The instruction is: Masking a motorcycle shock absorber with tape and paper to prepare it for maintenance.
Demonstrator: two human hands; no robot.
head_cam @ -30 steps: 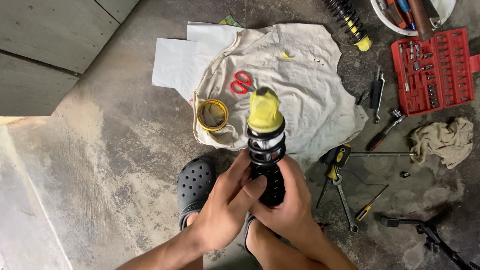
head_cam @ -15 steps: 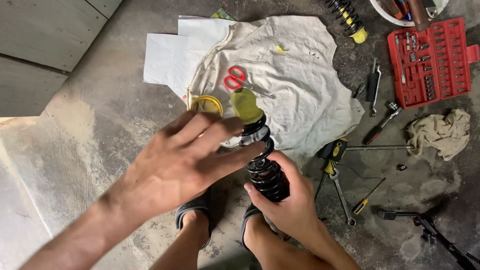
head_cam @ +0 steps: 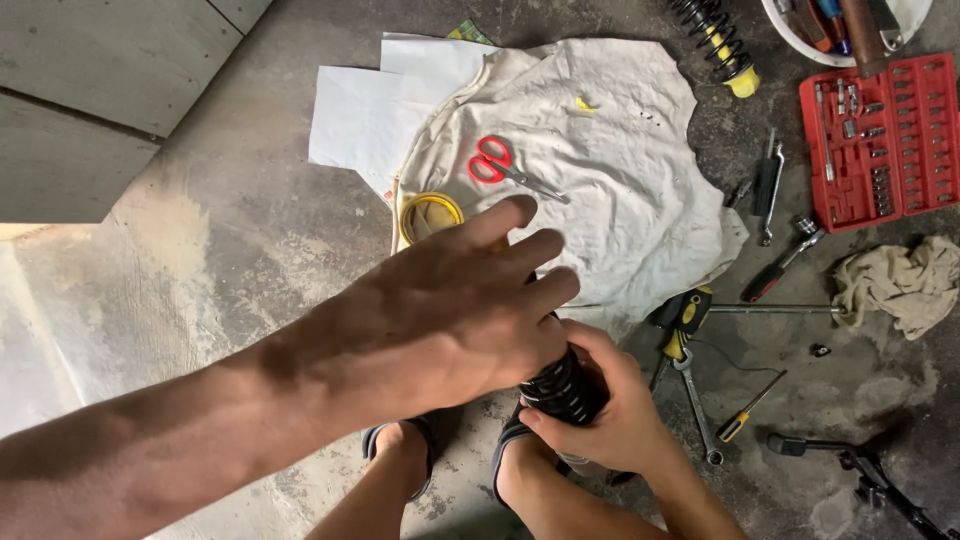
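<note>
So my left hand [head_cam: 450, 310] has come right up off the lower part of the shock absorber [head_cam: 562, 385] and now sits flat over its top end, palm down, fingers stretched forward and loosely together, not clenched on anything. A second ago you could see the yellow cap up there; now my hand covers it completely, so I can't tell if my palm is pressing on it or just hovering. My right hand [head_cam: 610, 410] hasn't let go: it's wrapped tight around the black coil spring near the bottom, holding the shock upright between my feet in their sandals [head_cam: 400, 440] on the concrete floor.

To me that reads like I've gone from steadying the thing with both hands to working on its top.

Around it: the pale cloth [head_cam: 610, 190] just beyond, with red scissors [head_cam: 500, 165] and a yellow tape roll [head_cam: 430, 212] on it, a second shock [head_cam: 712, 42] well apart up top, the red socket case [head_cam: 880, 140] and loose wrenches [head_cam: 690, 385] to my right.
</note>
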